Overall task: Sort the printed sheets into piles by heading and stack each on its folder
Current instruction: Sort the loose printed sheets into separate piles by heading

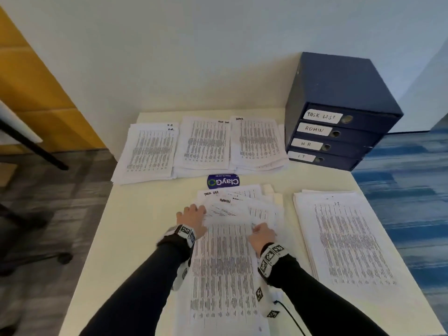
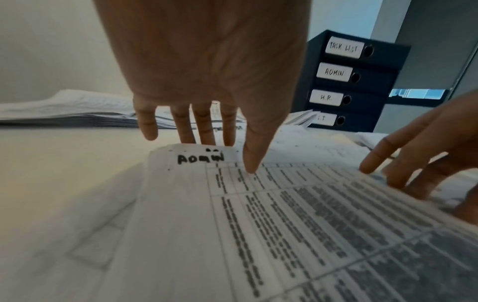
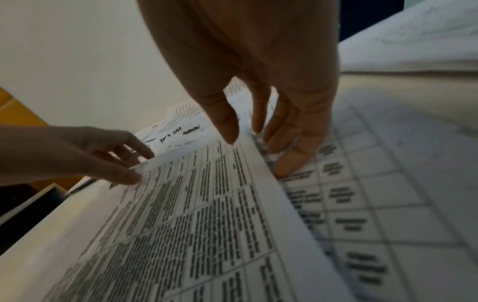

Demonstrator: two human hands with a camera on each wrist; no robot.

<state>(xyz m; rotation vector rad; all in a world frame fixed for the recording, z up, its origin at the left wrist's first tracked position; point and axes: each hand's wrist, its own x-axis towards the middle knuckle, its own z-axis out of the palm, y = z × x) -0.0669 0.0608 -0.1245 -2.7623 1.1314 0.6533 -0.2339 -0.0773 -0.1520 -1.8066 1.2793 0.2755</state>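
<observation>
Your left hand (image 2: pixel 207 67) pinches the ADMIN sheet (image 2: pixel 258 214); only the left wrist view shows that word clearly. Your right hand (image 3: pixel 258 67) pinches its other edge, near the table's (image 1: pixel 135 214) front.

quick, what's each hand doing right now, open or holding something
Left hand: pinches the far left corner of the ADMIN sheet, thumb on top, fingers behind.
Right hand: pinches the same sheet's right edge, thumb on top, fingers beneath.
</observation>
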